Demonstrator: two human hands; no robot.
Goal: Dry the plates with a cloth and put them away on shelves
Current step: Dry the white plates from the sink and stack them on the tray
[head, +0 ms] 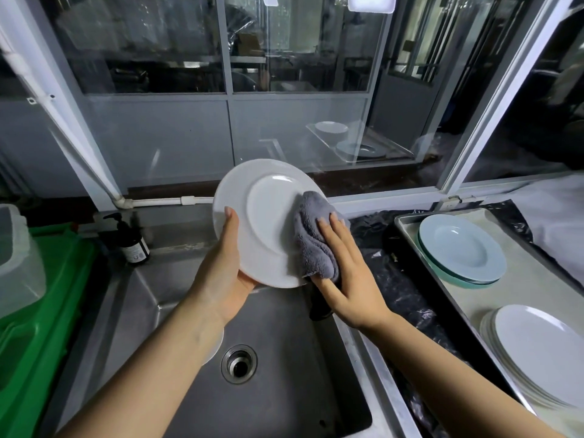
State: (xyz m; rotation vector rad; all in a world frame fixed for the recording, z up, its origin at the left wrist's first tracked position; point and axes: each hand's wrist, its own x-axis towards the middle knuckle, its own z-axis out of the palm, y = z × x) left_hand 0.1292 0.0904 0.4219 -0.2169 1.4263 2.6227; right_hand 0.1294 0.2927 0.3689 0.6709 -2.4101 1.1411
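Two hands work over the sink (189,311): our left hand (226,273) grasps the tilted white plate (265,222) at its lower-left rim, while our flat right hand (344,273) presses the grey cloth (313,238) against its right side.

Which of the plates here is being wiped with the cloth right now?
The white plate held tilted over the sink by the left hand; the right hand presses the grey cloth on it. The other plates sit stacked on the tray.
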